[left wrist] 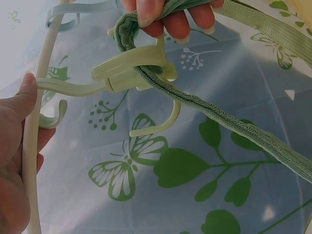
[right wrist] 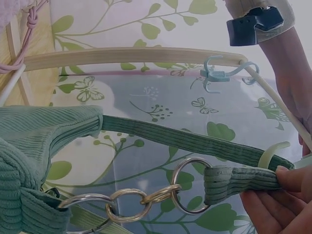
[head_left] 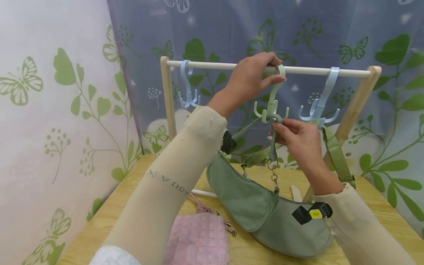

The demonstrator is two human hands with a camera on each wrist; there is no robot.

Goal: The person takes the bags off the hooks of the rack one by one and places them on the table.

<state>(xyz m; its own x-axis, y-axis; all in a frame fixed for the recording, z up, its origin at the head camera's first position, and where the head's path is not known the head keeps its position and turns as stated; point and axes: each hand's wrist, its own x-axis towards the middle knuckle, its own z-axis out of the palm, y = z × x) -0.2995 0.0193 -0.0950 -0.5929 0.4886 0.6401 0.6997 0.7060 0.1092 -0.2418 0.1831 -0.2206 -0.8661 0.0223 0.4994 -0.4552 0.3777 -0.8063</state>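
Below the rail (head_left: pixel 311 70), the front bag (head_left: pixel 241 195) hung, its strap (left wrist: pixel 219 113) seemingly already over the green hook (head_left: pixel 272 107). The right hand (head_left: pixel 299 138) pinched the strap; the left hand (head_left: pixel 250 74) gripped the hook at the rail. Apparently only settling and release remained.

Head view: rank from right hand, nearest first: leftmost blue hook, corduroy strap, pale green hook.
From the right hand:
1. Corduroy strap: pinched in its fingers.
2. Pale green hook: just up and left.
3. Leftmost blue hook: far left on the white rail.
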